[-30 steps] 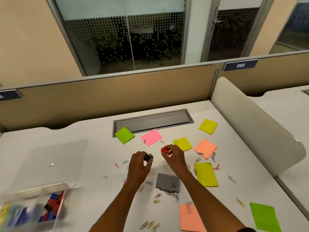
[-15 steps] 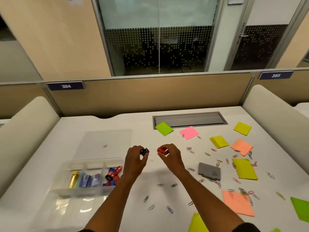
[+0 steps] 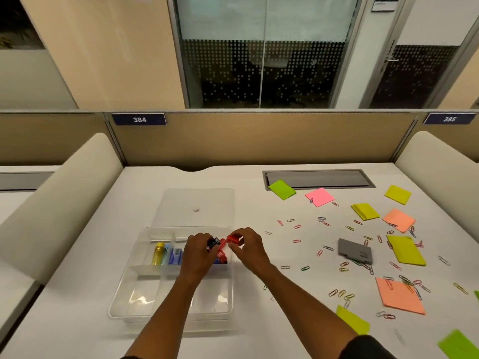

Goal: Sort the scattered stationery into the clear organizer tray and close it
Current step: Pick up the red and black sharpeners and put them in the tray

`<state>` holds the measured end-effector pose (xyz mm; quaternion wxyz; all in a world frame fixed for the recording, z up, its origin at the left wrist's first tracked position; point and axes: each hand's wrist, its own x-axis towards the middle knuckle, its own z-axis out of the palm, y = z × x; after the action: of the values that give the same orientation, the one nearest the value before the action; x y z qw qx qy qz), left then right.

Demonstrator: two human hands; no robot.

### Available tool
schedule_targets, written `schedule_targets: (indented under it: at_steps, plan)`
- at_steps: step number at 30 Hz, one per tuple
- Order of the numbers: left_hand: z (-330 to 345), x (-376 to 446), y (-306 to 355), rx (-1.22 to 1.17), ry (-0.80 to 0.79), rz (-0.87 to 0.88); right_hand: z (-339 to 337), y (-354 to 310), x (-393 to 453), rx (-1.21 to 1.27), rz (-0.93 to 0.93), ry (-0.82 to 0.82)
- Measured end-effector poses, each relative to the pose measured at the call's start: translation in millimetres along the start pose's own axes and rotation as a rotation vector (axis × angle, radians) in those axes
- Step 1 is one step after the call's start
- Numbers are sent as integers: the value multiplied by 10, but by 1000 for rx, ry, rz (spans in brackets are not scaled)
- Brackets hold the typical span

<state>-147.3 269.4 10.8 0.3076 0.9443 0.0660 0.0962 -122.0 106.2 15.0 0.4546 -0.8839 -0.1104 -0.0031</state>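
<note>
Head view — left hand (image 3: pixel 198 252) hides tray (image 3: pixel 121 299) compartment; clip colours blurred.

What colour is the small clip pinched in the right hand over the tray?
Red. The clip in the right hand shows best in the head view.

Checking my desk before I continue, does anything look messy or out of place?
Yes: paper clips and sticky notes lie scattered across the desk, right of the organizer tray.
</note>
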Motion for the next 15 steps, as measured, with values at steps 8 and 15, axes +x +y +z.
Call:
schedule_targets:
  at_steps: [8, 15]
  plan:
    - [-80, -30, -119, 31, -44, -50, 233, -164, 41, -61, 51, -59]
    - [-88, -33, -145, -49, -43, -45, 199, -27, -38, -58, 75, -32]
